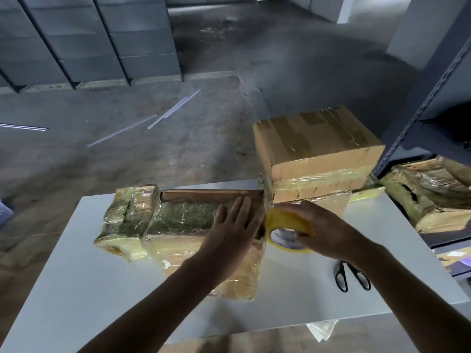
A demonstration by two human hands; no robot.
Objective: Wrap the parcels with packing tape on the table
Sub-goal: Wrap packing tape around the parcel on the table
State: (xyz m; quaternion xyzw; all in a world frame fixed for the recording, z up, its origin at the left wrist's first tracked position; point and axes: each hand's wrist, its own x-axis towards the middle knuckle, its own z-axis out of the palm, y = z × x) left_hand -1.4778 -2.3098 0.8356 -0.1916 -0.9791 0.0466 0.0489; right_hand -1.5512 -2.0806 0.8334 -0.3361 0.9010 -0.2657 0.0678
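L hand point(234, 225) lies flat, fingers straight & close together, pressing down on top of the long parcel point(178, 220) near its right end. R hand point(318, 225) is curled round a yellow tape roll point(280, 220) & holds it from above, right next to that same end of the parcel. The roll is tipped up on its side, just off the table point(76, 263), & the hole in the middle shows a white label.

The long parcel lies across the middle of the white table. It is brown card w/ lots of shiny tape on it. A small parcel point(127, 217), also all taped, sits touching its left end.

A big box point(318, 149) stands at the back right, behind the R hand. It has clear tape bands on it & is stacked on something else taped; can't tell what.

Black scissors point(353, 276) lie on the table near the R arm, blades hidden under it. A gray rack point(433, 98) is at the far right w/ squashed boxes point(433, 194) low down. Thin pale strips point(173, 110) lie on the gray floor point(204, 72).
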